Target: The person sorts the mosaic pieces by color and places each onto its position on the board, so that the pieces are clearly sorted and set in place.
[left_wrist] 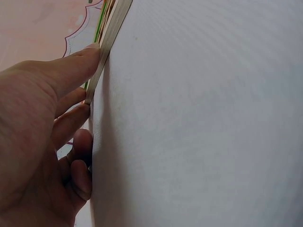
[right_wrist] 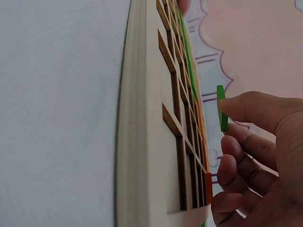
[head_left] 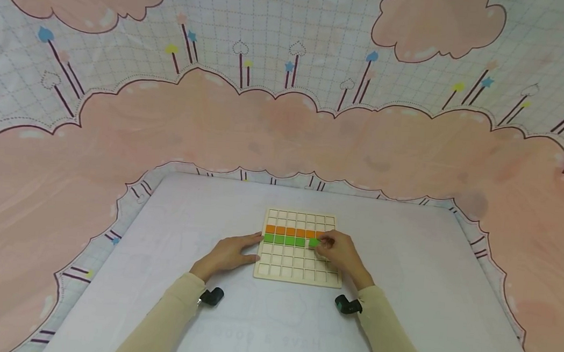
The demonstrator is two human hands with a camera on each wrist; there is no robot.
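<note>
A pale wooden grid board [head_left: 295, 279] lies on the white table, its squares edged by thin grooves. Across it runs a row of orange tiles [head_left: 290, 231], and just below that a row of green tiles [head_left: 284, 240] fills several squares from the left. Between thumb and index finger, my right hand [head_left: 346, 255] pinches one loose green tile [right_wrist: 221, 106], which in the right wrist view is apart from the board's surface. My left hand [head_left: 229, 252] touches the board's left edge with its thumb and extended fingers; the left wrist view shows that edge [left_wrist: 110, 40] close up.
The white tabletop [head_left: 403, 248] spreads around the board on all sides. Behind and beside it hangs or lies a cloth [head_left: 265, 132] printed with pink clouds. A dark wrist device [head_left: 212, 296] sits near each sleeve cuff.
</note>
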